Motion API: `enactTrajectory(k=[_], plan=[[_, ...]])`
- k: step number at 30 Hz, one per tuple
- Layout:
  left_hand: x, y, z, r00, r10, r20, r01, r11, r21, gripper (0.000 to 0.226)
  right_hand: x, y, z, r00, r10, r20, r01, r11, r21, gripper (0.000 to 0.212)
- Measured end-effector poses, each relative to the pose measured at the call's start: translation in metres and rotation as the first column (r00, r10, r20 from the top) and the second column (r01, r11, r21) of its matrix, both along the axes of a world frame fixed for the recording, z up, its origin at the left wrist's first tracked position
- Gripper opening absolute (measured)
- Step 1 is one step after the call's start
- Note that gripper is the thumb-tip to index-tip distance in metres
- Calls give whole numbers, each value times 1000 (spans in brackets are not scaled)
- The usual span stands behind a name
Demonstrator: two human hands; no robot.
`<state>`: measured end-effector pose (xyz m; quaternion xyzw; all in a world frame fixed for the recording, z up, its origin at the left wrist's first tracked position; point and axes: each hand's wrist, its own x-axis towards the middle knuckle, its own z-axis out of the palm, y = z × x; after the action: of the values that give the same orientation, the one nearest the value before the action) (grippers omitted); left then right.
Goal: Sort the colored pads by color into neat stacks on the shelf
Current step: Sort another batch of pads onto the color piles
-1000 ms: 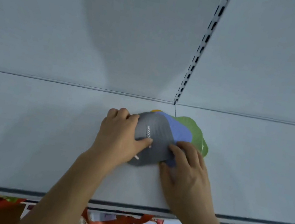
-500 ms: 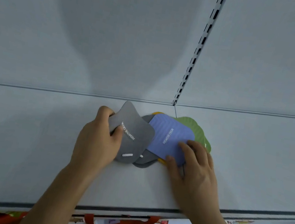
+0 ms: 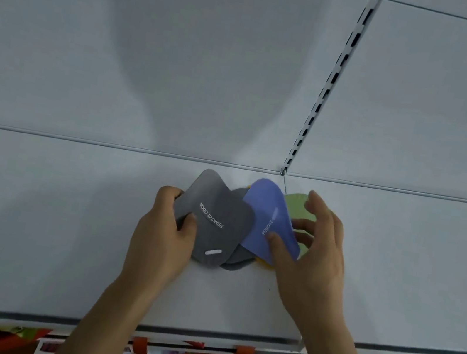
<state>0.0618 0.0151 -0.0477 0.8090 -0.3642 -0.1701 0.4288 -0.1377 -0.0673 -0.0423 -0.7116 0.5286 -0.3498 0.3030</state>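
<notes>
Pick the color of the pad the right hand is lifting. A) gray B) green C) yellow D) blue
D: the right hand pinches the blue pad and tilts it up off the pile, while the left hand grips the gray pad.

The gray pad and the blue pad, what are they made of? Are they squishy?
The gray pad looks like soft matte rubber or silicone: dull, no glare, white printed letters, and a bendy corner curling up. The blue pad seems to be the same thin, flexible stuff; it curves where the right hand lifts it. Probably floppy rather than squishy, though a picture cannot prove that.
</notes>
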Motion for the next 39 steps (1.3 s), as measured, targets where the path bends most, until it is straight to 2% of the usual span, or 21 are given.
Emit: enactTrajectory(k=[2,4,7,11,14,16,18,20,22,23,24,26,28,31,32,37,39], plan=[[-2,1,-2,1000,8,-2,-8,1000,-20,19,1,2,0,998,-62,2,61,995,78,91],[-2,2,-3,1000,10,-5,-10,1000,-27,18,-2,3,1,989,-99,-112,118,977,178,82],[-1,2,-4,1000,24,7,-24,999,-24,19,-5,6,4,961,-54,-272,87,990,110,25],[-1,3,-3,1000,2,-1,-2,1000,-28,19,-7,9,12,996,-44,-78,54,991,126,9],[3,5,0,999,-7,-47,5,999,-39,18,-19,10,24,975,-152,159,148,988,39,6],[6,6,0,996,-13,-85,10,999,-30,17,-24,13,28,925,-212,316,230,973,-21,23],[8,6,-1,994,-26,-105,25,1000,-11,16,-23,12,24,872,-206,444,232,973,-4,35],[9,6,1,992,-24,-122,23,1000,-16,17,-13,11,14,898,-179,402,160,984,81,27],[10,5,1,990,-28,-138,25,1000,-19,17,-5,8,0,972,-154,175,137,985,106,6],[10,5,1,989,-33,-146,31,999,-18,18,-2,7,-4,985,-158,64,153,985,79,14],[10,4,0,988,-42,-151,40,999,-17,18,-1,6,-8,984,-176,24,175,983,50,22],[11,4,0,987,-74,-141,72,997,-21,19,0,4,-5,979,-201,19,200,980,22,24],[11,5,1,985,-111,-135,106,993,-44,21,-5,2,2,977,-211,39,209,977,38,16],[8,4,6,977,-159,-143,142,982,-124,22,-22,8,7,975,-202,88,193,976,96,46],[6,3,8,973,-176,-151,153,977,-150,22,-28,11,8,972,-212,97,202,974,101,50],[-15,-7,17,946,-246,-212,190,949,-253,23,-54,31,8,957,-249,150,223,960,171,22],[-28,-12,20,916,-275,-292,189,938,-292,26,-68,38,11,938,-290,189,253,947,196,19]])
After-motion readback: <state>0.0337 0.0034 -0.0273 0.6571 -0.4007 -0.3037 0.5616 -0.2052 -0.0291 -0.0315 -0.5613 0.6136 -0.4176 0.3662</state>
